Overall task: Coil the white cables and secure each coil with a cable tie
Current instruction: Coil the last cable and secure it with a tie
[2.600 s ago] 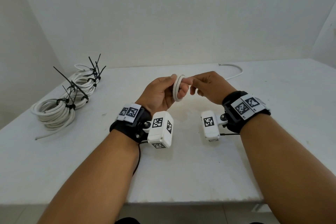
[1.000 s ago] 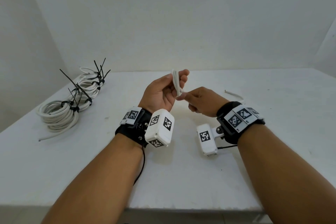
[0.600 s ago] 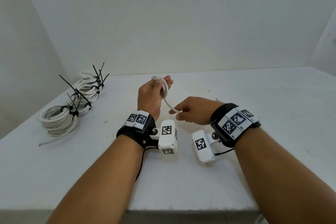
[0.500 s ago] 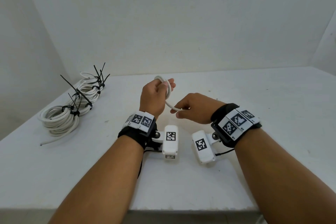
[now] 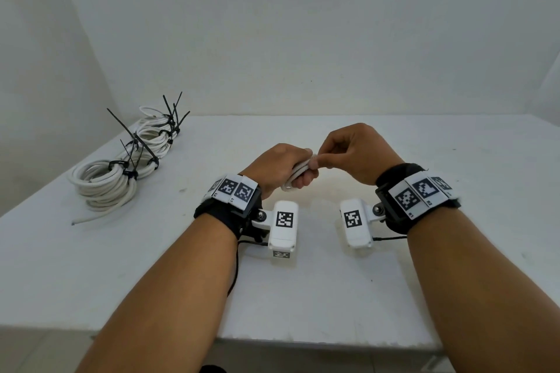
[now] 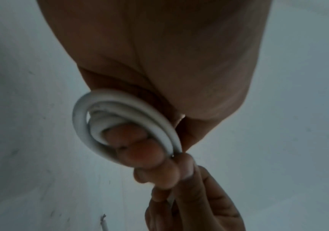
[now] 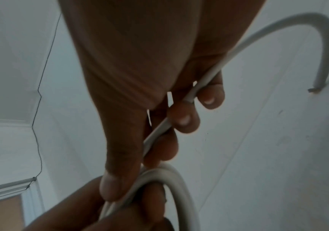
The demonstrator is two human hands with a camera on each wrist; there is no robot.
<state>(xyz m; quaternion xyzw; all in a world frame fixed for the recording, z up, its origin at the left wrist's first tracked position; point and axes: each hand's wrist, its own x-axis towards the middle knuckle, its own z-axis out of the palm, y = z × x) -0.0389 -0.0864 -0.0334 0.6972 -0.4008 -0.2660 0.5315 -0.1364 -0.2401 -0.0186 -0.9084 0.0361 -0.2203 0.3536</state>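
Observation:
My left hand [image 5: 291, 171] holds a small coil of white cable [image 5: 298, 174] above the middle of the table, its fingers through the loops [image 6: 124, 123]. My right hand [image 5: 342, 154] meets it from the right and pinches the cable where it joins the coil. In the right wrist view the cable [image 7: 199, 84] runs between the curled fingers of the right hand [image 7: 159, 125], and its free tail [image 7: 278, 26] arcs away to a cut end [image 7: 179, 89]. No loose cable tie shows near the hands.
Several tied white cable coils [image 5: 121, 166] with black cable ties [image 5: 130, 136] sticking up lie at the table's left back. The white table [image 5: 303, 297] ends in a front edge close to me; walls stand behind and at the left.
The left hand came down and turned palm-down with the coil. My right hand rose from below the coil to its right side, winding more cable on; the tail is shorter.

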